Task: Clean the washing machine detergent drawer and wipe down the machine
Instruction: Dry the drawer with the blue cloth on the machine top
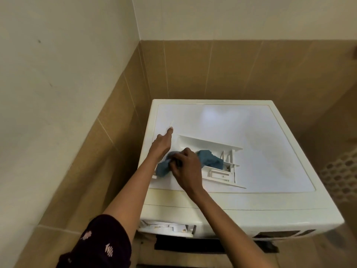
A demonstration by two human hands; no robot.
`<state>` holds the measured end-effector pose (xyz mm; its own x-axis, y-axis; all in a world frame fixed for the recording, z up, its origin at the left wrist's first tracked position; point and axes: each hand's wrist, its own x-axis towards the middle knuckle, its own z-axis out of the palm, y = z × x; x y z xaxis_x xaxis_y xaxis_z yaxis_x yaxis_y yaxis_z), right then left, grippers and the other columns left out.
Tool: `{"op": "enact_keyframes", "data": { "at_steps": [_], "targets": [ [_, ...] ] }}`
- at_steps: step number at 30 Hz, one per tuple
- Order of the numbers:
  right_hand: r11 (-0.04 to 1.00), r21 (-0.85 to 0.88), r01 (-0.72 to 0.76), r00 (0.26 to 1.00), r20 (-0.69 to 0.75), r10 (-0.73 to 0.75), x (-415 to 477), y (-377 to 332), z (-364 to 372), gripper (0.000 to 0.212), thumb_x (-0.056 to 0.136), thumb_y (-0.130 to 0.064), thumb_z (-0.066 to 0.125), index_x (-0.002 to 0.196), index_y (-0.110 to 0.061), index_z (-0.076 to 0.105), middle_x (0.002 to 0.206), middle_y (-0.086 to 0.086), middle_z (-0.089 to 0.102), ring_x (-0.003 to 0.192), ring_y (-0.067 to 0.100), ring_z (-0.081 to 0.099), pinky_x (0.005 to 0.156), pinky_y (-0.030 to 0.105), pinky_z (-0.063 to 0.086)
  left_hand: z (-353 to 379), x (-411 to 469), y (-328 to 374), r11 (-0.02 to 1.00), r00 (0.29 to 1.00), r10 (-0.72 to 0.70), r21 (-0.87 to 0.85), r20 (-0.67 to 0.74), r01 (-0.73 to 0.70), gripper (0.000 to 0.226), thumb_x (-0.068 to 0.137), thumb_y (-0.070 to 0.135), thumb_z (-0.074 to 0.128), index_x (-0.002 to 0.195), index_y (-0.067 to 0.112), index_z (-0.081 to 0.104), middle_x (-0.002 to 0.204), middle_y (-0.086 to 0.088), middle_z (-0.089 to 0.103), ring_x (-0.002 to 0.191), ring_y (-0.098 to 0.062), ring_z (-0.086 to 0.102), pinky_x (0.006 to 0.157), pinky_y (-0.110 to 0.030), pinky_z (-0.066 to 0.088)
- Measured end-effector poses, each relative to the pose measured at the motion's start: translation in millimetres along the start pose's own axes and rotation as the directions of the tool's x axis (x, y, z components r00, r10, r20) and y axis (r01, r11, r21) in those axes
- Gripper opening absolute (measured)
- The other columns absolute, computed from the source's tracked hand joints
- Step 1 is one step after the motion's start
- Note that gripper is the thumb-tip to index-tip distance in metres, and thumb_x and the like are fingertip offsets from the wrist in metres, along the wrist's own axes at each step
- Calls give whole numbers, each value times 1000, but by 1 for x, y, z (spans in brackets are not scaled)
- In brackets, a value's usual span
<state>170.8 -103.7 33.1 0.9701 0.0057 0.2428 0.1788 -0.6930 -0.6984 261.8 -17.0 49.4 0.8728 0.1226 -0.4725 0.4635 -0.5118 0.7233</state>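
Tan tiles (212,70) wrap the corner below a pale wall (67,55), and tucked into that corner sits the white washing machine (260,132), seen from above with its glossy top panel catching the light. Right on that top panel lies the detergent drawer (216,175), pulled clear of the machine and resting at an angle, its compartments facing up. Down at the front edge, the drawer slot (166,228) gapes open. Now the hands: the right hand (186,167) is planted over the near-left end of the drawer, fingers curled tight around a blue cloth (210,161). The cloth bunches under the knuckles, spills out left of the hand towards the drawer's end, and trails right into the drawer's middle compartment, so the drawer sits directly beneath and just beyond that grip. The left hand (162,146) reaches forward alongside, just left of the drawer, holding nothing, fingers stretched out, one fingertip touching the machine's top panel beyond the drawer's far-left corner. The two hands sit close, the cloth's left bunch between them. A dark patterned sleeve (100,244) shows on the left arm at the bottom. Off at the right edge, a honeycomb-patterned thing (340,176) is too blurred to name.
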Motion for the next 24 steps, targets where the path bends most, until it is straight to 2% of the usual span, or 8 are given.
{"op": "enact_keyframes", "data": {
  "at_steps": [4,7,10,12,15,18,22,24],
  "targets": [
    [971,-227,80,997,-1,-82,-19,41,-28,18,76,-23,61,87,-23,75,76,3,55,75,21,51,65,28,37,-2,0,0,1000,1000,2,-2,18,-2,74,92,63,17,147,15,25,154,-10,25,140,-30,27,114,-45,22],
    [942,-332,53,998,34,-44,-26,60,-56,27,76,-26,47,75,-23,74,75,0,54,82,20,51,67,32,45,-2,0,-1,1000,1000,2,7,18,-2,74,92,63,17,147,15,24,154,-9,25,140,-29,26,113,-44,22],
    [938,-343,53,998,52,-37,-26,44,-48,35,76,-29,40,71,-18,74,74,3,53,74,21,51,67,31,39,-1,1,0,1000,1000,-3,21,4,3,71,94,60,14,147,12,24,153,-11,25,140,-31,27,113,-44,23],
    [946,-303,118,989,118,-86,-20,25,-32,40,79,-30,36,70,-14,72,77,5,49,76,22,47,69,30,31,0,0,2,999,1000,-5,32,-10,5,70,95,57,11,146,11,24,153,-13,25,139,-32,27,113,-43,23],
    [935,-324,148,979,184,-91,-8,15,-22,48,81,-35,27,64,-12,65,80,3,43,78,21,45,70,32,30,0,0,2,999,1000,-1,47,-15,2,70,95,57,11,146,11,24,153,-13,24,140,-32,27,113,-44,22],
    [897,-398,191,980,129,-151,-12,36,-43,39,79,-33,35,62,-21,69,72,0,49,67,20,48,63,29,31,-2,-1,1,998,1000,-6,61,6,5,73,94,60,11,146,11,23,154,-13,24,140,-31,26,113,-44,22],
    [873,-479,94,994,95,-55,-21,53,-67,36,76,-32,39,54,-27,68,67,-5,51,62,18,53,58,23,28,-2,-3,2,995,1000,-8,95,-2,8,74,94,60,10,146,9,24,153,-14,26,139,-31,29,113,-43,23],
    [888,-448,106,993,99,-68,-22,46,-55,37,78,-32,39,61,-27,71,71,-3,52,64,19,52,56,25,31,-2,-3,3,994,1000,-4,113,-6,5,74,94,59,10,145,8,25,152,-14,28,137,-31,32,112,-43,25]
  ]
}}
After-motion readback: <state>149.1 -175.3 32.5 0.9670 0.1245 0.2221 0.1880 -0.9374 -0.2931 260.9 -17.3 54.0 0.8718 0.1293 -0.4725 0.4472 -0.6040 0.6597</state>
